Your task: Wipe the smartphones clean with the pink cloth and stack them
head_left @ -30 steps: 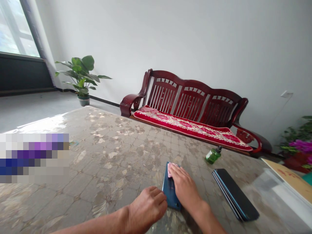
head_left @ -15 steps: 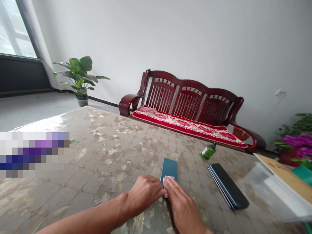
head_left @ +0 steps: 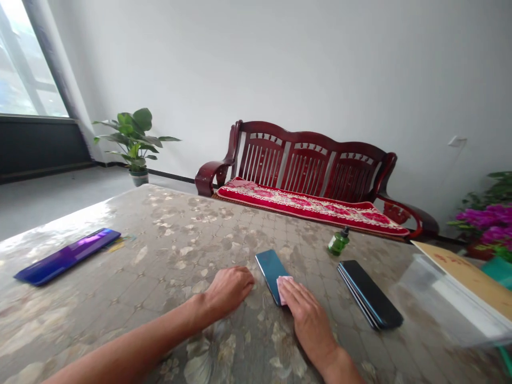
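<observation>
A blue phone-like slab [head_left: 272,271] lies on the patterned table [head_left: 168,277], tilted a little to the left. My right hand [head_left: 310,314] presses a small pink cloth [head_left: 283,290] onto its near right part, fingers together over the cloth. Just left of the slab, my left hand [head_left: 231,288] rests on the tabletop with its fingers curled; it does not touch the slab, and whatever lies under the fingers is hidden. To the right is a stack of dark slabs [head_left: 370,296], with a green bottle [head_left: 338,241] behind it.
A purple-blue slab [head_left: 68,257] lies at the table's left. Clear plastic and a tan folder [head_left: 464,272] occupy the right side, near purple flowers [head_left: 484,221]. Beyond the table stand a red wooden bench [head_left: 308,165] and a potted plant [head_left: 138,138].
My left hand has come away from the slab and cloth, to the left. The slab has turned anticlockwise, and my right hand with the cloth now sits at its right edge. The view has shifted slightly.
</observation>
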Motion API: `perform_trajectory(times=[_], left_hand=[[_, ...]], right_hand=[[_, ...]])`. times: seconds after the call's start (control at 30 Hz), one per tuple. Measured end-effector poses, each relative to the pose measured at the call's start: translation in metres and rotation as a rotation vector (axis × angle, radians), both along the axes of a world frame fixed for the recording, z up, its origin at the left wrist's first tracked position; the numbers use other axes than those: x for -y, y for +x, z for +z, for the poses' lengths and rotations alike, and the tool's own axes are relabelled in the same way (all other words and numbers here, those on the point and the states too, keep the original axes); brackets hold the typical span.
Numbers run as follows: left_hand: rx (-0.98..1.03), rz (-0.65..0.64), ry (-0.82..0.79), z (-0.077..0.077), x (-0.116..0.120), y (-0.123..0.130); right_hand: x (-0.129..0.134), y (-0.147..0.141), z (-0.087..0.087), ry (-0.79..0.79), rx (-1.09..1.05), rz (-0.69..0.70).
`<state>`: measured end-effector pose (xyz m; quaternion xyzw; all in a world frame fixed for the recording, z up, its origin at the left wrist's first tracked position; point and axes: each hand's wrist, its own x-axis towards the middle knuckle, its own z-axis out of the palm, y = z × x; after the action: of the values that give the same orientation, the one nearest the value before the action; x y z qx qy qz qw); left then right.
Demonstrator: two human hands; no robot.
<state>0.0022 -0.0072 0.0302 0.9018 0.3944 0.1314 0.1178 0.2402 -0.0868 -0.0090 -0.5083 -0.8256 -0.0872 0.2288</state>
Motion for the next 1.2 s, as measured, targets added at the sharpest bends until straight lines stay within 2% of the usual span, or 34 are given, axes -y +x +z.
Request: perform_trajectory(times=[0.13,0.23,0.43,0.63,0.83,1.07,1.2], left_hand=[[-0.032,-0.048,0.010,0.017,-0.020,0.000],[-0.090,-0.255,0.043,0.024,-0.046,0.003],[-0.168,-0.457,0.000,0.014,-0.094,0.022],[-0.189,-0.528,-0.032,0.005,-0.111,0.042],[-0.143,-0.507,-0.015,0.014,-0.105,0.039],[-0.118,-0.198,-0.019,0.009,-0.064,0.023],[-0.096,-0.054,-0.015,0.006,-0.034,0.017]], right_hand=[[-0.007,0.004,-0.001,0.011,-0.074,-0.026],[-0.010,0.003,-0.001,-0.004,-0.105,-0.037],[-0.012,0.005,-0.007,-0.026,-0.128,-0.032],[-0.018,0.004,-0.004,-0.047,-0.186,-0.058],[-0.022,0.002,0.000,-0.033,-0.215,-0.100],[0.000,-0.004,-0.004,-0.049,-0.071,-0.038],[-0.008,0.006,-0.006,-0.042,-0.058,-0.149]])
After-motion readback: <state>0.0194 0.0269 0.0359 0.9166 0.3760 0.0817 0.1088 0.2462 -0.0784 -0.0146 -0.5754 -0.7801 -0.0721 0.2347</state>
